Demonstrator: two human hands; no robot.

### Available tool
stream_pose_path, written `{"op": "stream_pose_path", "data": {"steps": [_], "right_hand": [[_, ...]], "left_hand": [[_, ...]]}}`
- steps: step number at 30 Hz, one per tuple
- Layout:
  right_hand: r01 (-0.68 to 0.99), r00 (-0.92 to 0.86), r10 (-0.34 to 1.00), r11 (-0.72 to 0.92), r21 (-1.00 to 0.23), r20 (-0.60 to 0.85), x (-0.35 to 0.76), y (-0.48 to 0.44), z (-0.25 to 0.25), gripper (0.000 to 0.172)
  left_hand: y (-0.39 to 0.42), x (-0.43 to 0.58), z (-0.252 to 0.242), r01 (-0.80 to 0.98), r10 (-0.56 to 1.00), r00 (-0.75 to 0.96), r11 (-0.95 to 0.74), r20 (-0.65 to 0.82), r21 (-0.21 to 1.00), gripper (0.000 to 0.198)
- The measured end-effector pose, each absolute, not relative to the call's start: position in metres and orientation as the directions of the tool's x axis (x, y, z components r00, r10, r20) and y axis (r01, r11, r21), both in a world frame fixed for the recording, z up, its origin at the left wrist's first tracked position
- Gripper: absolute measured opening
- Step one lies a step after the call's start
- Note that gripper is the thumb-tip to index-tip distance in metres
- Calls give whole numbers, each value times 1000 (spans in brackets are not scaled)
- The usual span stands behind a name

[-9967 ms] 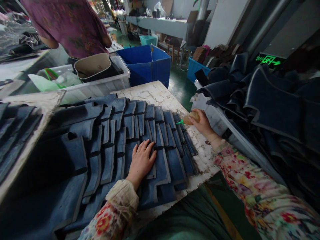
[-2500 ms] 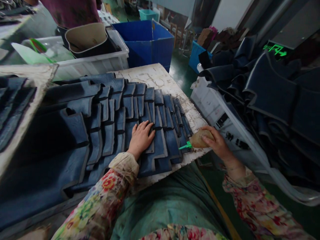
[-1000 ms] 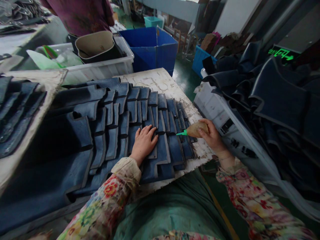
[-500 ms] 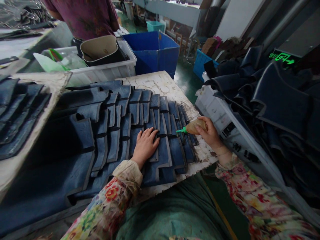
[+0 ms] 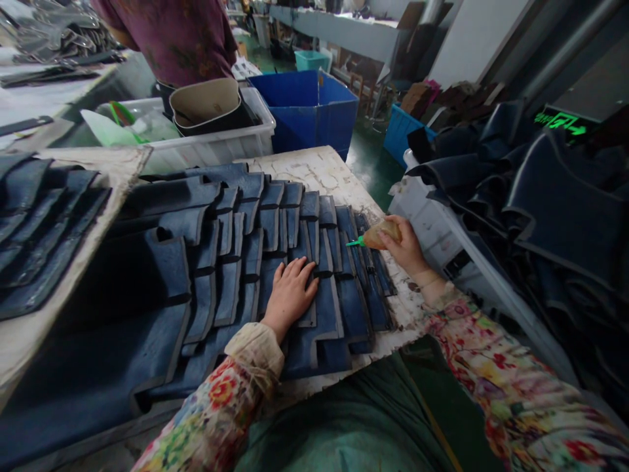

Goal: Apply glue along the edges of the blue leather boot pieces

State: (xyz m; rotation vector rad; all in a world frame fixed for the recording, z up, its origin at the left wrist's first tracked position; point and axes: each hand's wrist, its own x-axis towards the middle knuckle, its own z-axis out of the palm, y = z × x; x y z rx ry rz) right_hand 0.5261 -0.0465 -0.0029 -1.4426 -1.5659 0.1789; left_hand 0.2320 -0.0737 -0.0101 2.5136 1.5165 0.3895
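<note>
Dark blue leather-like pieces (image 5: 228, 288) with grey edges lie in overlapping rows on a pale, worn board (image 5: 314, 160). My left hand (image 5: 291, 295) rests flat on the middle of these rows, fingers stretched out and holding nothing. In my right hand (image 5: 405, 246) is a squeeze bottle (image 5: 381, 235) of amber colour, gripped round its body. Its green nozzle (image 5: 354, 242) points left, over the pieces at the right end of the rows. Whether the tip touches a piece I cannot tell. Some pieces near the right end look shiny along their edges.
At the right stands a white crate (image 5: 442, 223) heaped with dark blue pieces (image 5: 565, 210). Behind the board are a white bin (image 5: 206, 147) and a blue box (image 5: 314, 118). A person in a maroon top (image 5: 171, 39) stands beyond. More pieces (image 5: 44, 229) lie at left.
The bottle in my right hand has moved slightly away from me along the right end of the rows. My left hand stays flat on the pieces. The whole view has shifted a little.
</note>
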Motion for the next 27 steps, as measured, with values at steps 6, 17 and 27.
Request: {"op": "stream_pose_path", "data": {"steps": [6, 17, 27], "right_hand": [[723, 165, 791, 309, -618, 589, 526, -25, -4, 34], [768, 187, 817, 224, -600, 546, 520, -15, 11, 32], [793, 220, 813, 173, -585, 539, 519, -2, 12, 29]], "left_hand": [[-73, 232, -10, 835, 885, 444, -465, 139, 294, 41], [-74, 232, -10, 836, 888, 438, -459, 137, 300, 41], [-74, 232, -10, 835, 889, 437, -457, 137, 307, 41]]}}
